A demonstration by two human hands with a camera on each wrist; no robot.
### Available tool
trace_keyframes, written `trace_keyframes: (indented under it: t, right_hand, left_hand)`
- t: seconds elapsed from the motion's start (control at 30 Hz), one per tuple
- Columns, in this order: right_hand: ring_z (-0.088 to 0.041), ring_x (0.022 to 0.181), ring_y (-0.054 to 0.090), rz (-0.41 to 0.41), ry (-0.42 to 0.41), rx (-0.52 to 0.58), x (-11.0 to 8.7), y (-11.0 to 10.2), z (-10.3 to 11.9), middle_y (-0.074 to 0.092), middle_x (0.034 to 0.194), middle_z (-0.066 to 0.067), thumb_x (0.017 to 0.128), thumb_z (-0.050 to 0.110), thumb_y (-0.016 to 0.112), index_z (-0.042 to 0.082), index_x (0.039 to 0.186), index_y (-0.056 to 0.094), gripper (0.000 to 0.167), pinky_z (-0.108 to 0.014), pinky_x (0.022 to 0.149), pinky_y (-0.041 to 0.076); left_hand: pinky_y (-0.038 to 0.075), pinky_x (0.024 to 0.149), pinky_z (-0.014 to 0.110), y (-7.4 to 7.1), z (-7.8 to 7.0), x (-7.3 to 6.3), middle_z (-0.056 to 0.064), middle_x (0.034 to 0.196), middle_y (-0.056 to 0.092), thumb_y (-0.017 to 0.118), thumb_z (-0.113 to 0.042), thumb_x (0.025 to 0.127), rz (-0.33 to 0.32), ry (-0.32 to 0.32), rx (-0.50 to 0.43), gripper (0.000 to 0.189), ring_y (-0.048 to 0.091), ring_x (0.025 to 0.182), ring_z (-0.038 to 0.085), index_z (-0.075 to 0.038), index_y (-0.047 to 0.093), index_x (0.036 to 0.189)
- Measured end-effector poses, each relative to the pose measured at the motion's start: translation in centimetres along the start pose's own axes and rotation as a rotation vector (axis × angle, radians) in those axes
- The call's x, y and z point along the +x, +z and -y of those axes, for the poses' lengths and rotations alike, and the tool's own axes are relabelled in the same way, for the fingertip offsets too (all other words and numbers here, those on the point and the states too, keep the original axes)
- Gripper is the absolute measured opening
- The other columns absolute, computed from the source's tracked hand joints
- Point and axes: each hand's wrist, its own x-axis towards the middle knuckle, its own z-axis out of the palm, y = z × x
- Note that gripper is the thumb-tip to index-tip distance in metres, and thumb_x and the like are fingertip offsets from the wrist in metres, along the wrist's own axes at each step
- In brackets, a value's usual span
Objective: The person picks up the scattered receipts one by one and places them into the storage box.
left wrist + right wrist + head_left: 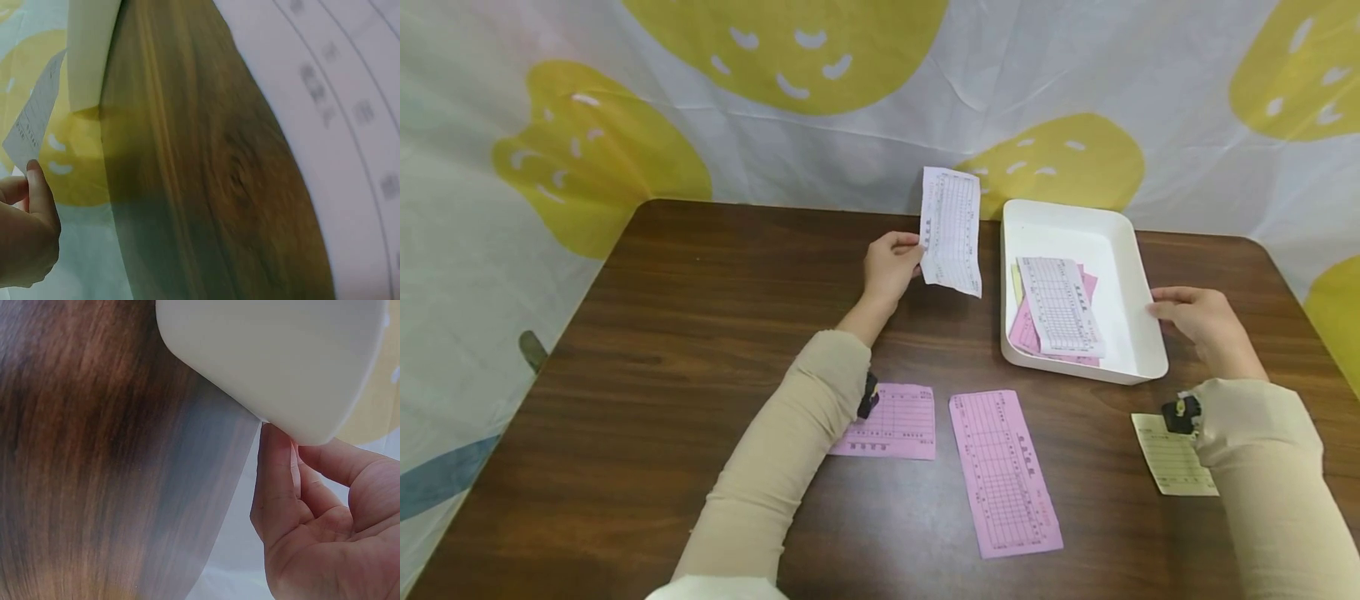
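Note:
My left hand (891, 268) pinches a white printed paper slip (952, 232) by its left edge, between thumb and fingers. The slip is held up above the back of the table, left of a white tray (1123, 292). My right hand (1204, 323) holds the tray's right side; in the right wrist view the thumb and fingers (278, 475) meet at its edge. Inside the tray, another white slip (1060, 304) lies over pink slips (1024, 329), and a bit of yellow paper (1017, 283) shows at their left.
Two pink slips, one sideways (902, 421) partly under the left forearm and one lengthwise (1007, 475), lie on the brown wooden table (700, 333). A yellow slip (1172, 454) is partly covered by the right wrist. Behind the table hangs a patterned curtain (865, 150).

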Motion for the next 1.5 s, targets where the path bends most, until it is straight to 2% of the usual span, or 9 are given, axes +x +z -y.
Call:
trace_keyframes:
  t: [0.27,0.4,0.57,0.73,0.93,1.07,1.17,1.3,1.5]
  right_hand:
    - [0.017,0.075,0.044,-0.004,-0.011,0.006,0.1,0.1,0.1,0.041,0.135,-0.019,0.098,0.035,0.045,-0.008,0.143,0.032,0.063,-0.015,0.077,0.044]
    - [0.017,0.075,0.045,-0.004,-0.015,0.011,0.1,0.0,0.2,0.047,0.127,-0.011,0.098,0.035,0.046,-0.008,0.142,0.033,0.063,-0.015,0.077,0.045]
    - [0.016,0.076,0.045,-0.004,-0.012,0.005,0.0,0.0,0.2,0.044,0.130,-0.013,0.098,0.035,0.045,-0.007,0.143,0.032,0.063,-0.018,0.079,0.044]
    - [0.017,0.075,0.045,-0.007,-0.011,0.009,0.1,-0.1,0.0,0.049,0.118,0.000,0.098,0.035,0.046,-0.007,0.143,0.033,0.063,-0.014,0.075,0.045]
    - [0.015,0.077,0.044,-0.007,-0.004,0.008,0.0,-0.1,-0.1,0.044,0.131,-0.012,0.097,0.038,0.047,-0.005,0.143,0.033,0.064,-0.017,0.077,0.045]
    - [0.015,0.076,0.045,-0.013,-0.007,0.004,0.0,-0.1,-0.1,0.049,0.119,0.001,0.097,0.039,0.048,-0.005,0.142,0.034,0.064,-0.016,0.076,0.044]
    - [0.014,0.076,0.046,-0.013,0.002,-0.001,-0.1,-0.1,-0.1,0.050,0.119,0.000,0.096,0.040,0.048,-0.004,0.142,0.035,0.065,-0.018,0.077,0.045]
    - [0.010,0.081,0.046,-0.004,0.014,0.000,0.0,-0.1,0.0,0.037,0.140,-0.020,0.096,0.042,0.047,-0.004,0.143,0.033,0.067,-0.025,0.084,0.045]
    - [0.004,0.087,0.047,0.001,0.019,-0.005,0.2,-0.1,0.0,0.035,0.142,-0.021,0.096,0.043,0.047,-0.004,0.143,0.032,0.068,-0.029,0.087,0.045]
  left_hand:
    - [0.059,0.083,0.033,1.4,-0.8,-0.5,0.027,0.113,0.064,0.055,0.001,0.092,0.009,-0.017,-0.158,0.023,0.060,0.082,0.014,0.010,0.060,0.113]
    - [0.060,0.081,0.032,2.2,-1.2,-0.9,0.028,0.111,0.065,0.057,0.001,0.091,0.000,-0.009,-0.193,0.022,0.061,0.082,0.016,0.010,0.060,0.112]
    - [0.060,0.078,0.030,3.4,-1.4,-1.5,0.027,0.109,0.065,0.058,0.001,0.091,0.014,-0.003,-0.211,0.021,0.060,0.077,0.012,0.010,0.061,0.110]
    - [0.060,0.076,0.030,4.7,-1.3,-2.3,0.029,0.106,0.065,0.058,0.002,0.091,0.044,0.005,-0.226,0.020,0.058,0.075,0.012,0.011,0.061,0.108]
    - [0.060,0.074,0.029,6.4,-1.0,-3.5,0.028,0.105,0.067,0.059,0.002,0.090,0.084,0.002,-0.187,0.018,0.060,0.075,0.013,0.010,0.063,0.105]
    - [0.061,0.075,0.031,7.2,-0.8,-4.3,0.025,0.102,0.068,0.060,0.001,0.089,0.104,0.001,-0.134,0.017,0.063,0.076,0.016,0.008,0.065,0.104]
    - [0.060,0.074,0.029,7.7,-0.6,-4.7,0.024,0.101,0.069,0.061,0.000,0.089,0.118,0.001,-0.102,0.017,0.065,0.078,0.019,0.007,0.065,0.104]
    - [0.060,0.071,0.027,8.2,-0.2,-5.1,0.024,0.100,0.070,0.060,0.000,0.089,0.136,0.014,-0.065,0.017,0.065,0.077,0.018,0.007,0.065,0.104]
    - [0.058,0.064,0.021,8.8,0.0,-5.7,0.022,0.098,0.071,0.061,-0.001,0.089,0.143,0.032,0.016,0.017,0.069,0.078,0.027,0.006,0.065,0.104]
